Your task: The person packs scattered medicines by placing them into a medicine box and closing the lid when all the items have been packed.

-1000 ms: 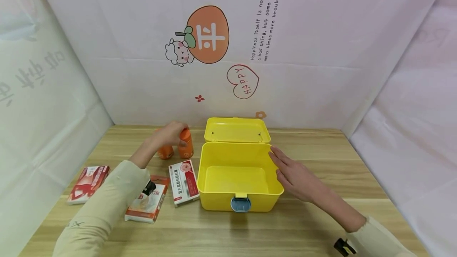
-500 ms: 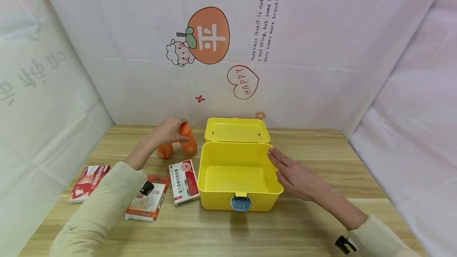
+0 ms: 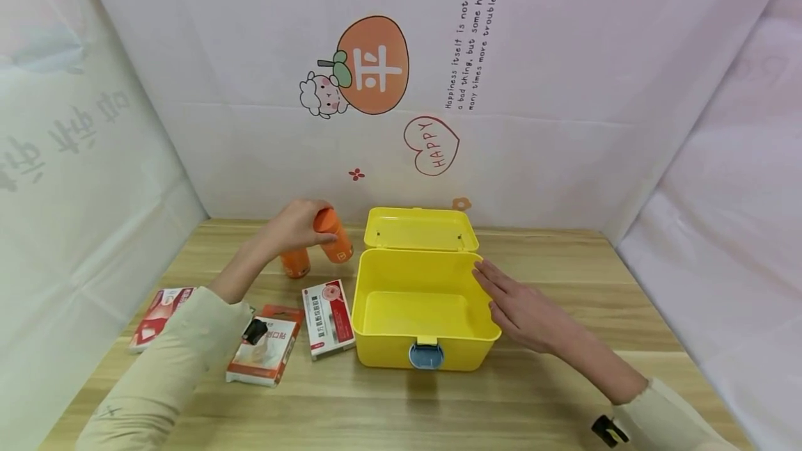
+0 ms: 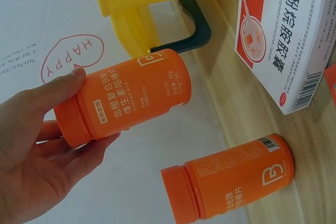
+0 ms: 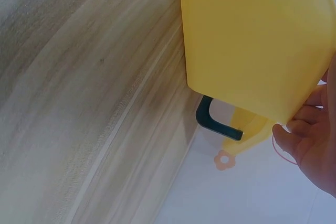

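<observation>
My left hand (image 3: pixel 294 227) grips an orange supplement bottle (image 3: pixel 336 241) around its cap. The bottle (image 4: pixel 128 95) hangs tilted, clear of the table, with its printed label showing in the left wrist view. Beside it a matching orange bottle (image 3: pixel 296 264) stands upright, partly hidden by the hand in the head view. A yellow plastic box (image 3: pixel 388 357) stands with its lid (image 3: pixel 421 230) folded back; nothing lies inside. Against the box's right rim rests my right hand (image 3: pixel 520 308), fingers extended. In the right wrist view its fingertips touch the box's outer side (image 5: pixel 257 40).
Left of the yellow box lies a white-and-red capsule box (image 3: pixel 327 319). Further left are an orange-and-white carton (image 3: pixel 266 346) and a red-and-white carton (image 3: pixel 159 315), both partly covered by the left sleeve. A printed cloth wall (image 3: pixel 532 172) bounds the wooden table (image 3: pixel 438 416) behind.
My left hand has lifted the orange bottle off the table, tilting it and bringing it slightly rightward toward the yellow box. The right hand has stayed at the box's rim.
</observation>
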The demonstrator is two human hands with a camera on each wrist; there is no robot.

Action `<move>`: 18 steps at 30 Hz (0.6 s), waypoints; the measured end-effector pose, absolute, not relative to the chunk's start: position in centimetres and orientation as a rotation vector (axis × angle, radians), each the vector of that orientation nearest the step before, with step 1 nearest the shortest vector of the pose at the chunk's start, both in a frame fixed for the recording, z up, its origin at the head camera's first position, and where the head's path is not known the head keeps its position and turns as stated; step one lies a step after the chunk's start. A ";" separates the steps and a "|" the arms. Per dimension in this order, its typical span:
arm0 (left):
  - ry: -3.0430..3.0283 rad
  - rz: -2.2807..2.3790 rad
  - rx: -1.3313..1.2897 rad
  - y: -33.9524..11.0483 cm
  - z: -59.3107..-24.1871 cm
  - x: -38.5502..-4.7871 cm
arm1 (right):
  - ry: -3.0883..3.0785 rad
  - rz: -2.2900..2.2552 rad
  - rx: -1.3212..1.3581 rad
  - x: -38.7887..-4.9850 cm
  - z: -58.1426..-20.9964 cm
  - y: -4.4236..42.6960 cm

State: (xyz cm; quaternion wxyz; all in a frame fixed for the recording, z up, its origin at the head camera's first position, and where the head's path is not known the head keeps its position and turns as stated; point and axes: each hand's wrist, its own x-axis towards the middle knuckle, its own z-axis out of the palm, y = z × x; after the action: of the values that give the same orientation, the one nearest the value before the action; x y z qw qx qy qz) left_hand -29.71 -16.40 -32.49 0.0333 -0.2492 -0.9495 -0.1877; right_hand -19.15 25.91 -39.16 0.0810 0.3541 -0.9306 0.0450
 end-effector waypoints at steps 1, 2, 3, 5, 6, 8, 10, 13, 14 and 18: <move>-2.920 -0.577 -0.768 -16.4 -32.5 -29.7 | -2.786 0.134 1.054 -19.1 -39.1 25.9; -2.918 -0.576 -0.769 -16.4 -32.5 -29.7 | -2.788 0.135 1.050 -19.1 -39.1 25.9; -2.917 -0.579 -0.765 -16.4 -32.5 -29.6 | -2.790 0.136 1.045 -19.1 -39.1 25.9; -2.917 -0.587 -0.751 -16.5 -32.6 -29.5 | -2.794 0.137 1.040 -19.0 -39.2 25.9; -2.915 -0.584 -0.749 -16.6 -32.6 -29.5 | -2.798 0.137 1.036 -19.0 -39.2 25.9; -2.909 -0.584 -0.750 -16.8 -32.6 -29.5 | -2.801 0.136 1.033 -19.0 -39.2 25.9; -2.901 -0.590 -0.751 -16.9 -32.5 -29.3 | -2.803 0.137 1.033 -19.0 -39.2 25.8; -2.890 -0.598 -0.751 -17.1 -32.3 -29.1 | -2.802 0.143 1.035 -19.0 -39.2 25.9; -2.887 -0.603 -0.749 -17.1 -32.1 -29.0 | -2.802 0.147 1.036 -19.0 -39.2 25.9; -2.879 -0.613 -0.743 -17.2 -31.8 -28.7 | -2.796 0.155 1.037 -19.0 -39.2 25.9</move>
State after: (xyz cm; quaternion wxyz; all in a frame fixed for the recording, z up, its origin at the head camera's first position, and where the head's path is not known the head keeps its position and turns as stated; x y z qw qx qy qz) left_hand -28.70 -17.19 -31.79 0.0526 -0.2443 -0.9470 -0.2017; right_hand -19.04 25.90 -39.24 0.0777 0.3462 -0.9335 0.0518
